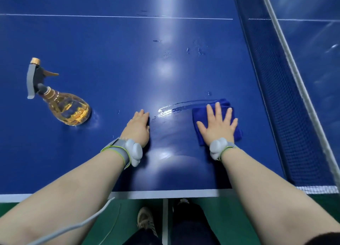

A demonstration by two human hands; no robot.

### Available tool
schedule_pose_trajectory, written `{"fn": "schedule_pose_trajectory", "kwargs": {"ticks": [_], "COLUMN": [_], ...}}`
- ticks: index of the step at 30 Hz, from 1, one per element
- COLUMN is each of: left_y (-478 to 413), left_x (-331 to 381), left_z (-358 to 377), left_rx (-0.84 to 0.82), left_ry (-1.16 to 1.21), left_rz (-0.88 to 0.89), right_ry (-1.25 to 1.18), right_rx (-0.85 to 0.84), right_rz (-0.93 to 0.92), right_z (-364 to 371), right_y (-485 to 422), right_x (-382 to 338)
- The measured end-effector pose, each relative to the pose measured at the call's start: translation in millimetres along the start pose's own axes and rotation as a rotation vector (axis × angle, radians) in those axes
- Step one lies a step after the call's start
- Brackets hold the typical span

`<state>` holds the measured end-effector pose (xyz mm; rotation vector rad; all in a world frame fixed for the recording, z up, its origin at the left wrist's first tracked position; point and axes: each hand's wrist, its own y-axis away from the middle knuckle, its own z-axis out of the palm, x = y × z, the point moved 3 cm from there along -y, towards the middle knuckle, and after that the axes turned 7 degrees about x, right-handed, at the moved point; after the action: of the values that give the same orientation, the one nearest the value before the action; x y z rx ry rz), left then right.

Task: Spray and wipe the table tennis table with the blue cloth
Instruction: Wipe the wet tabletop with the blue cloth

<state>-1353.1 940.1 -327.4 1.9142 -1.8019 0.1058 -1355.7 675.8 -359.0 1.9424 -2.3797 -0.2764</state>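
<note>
My right hand (219,124) lies flat with spread fingers on the folded blue cloth (237,132), pressing it onto the blue table tennis table (110,60) near the net. A wet streak (176,108) runs left from the cloth. My left hand (138,128) rests on the table surface to the left of the streak, fingers bent down at the tips, holding nothing. A clear spray bottle (69,109) with yellow liquid, a grey trigger and a gold nozzle stands on the table far to the left.
The net (287,97) with its white top band runs along the right side. Water droplets (195,50) lie further out on the table. The table's white near edge (165,194) is below my wrists; green floor and my shoes show beneath.
</note>
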Motion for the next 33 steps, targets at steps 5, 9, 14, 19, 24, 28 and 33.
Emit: {"fn": "schedule_pose_trajectory", "kwargs": {"ticks": [5,9,14,19,24,28,33], "left_y": [-19,-31,-35,-36,-38,-37,-40], "left_x": [21,25,27,29,27,29,28], "left_z": [-1,-4,-6,-10,-9,-12,-18], "left_rx": [0.017,0.025,0.008,0.002,-0.020,-0.005,-0.011], "left_ry": [-0.064,-0.102,-0.121,-0.143,-0.125,-0.154,-0.235], "left_rz": [-0.038,-0.095,-0.144,-0.163,-0.200,-0.243,-0.300], "right_ry": [-0.041,-0.056,-0.050,-0.001,0.046,0.083,0.026], "right_rx": [0.014,0.030,0.006,0.006,-0.067,-0.094,-0.060], "right_rz": [0.261,0.338,0.284,-0.049,-0.563,-0.710,-0.495], "right_z": [-13,-18,-18,-14,-2,2,-8], "right_y": [-21,-42,-66,-68,-28,-24,-65], "right_x": [93,104,70,-5,-94,-109,-68]}}
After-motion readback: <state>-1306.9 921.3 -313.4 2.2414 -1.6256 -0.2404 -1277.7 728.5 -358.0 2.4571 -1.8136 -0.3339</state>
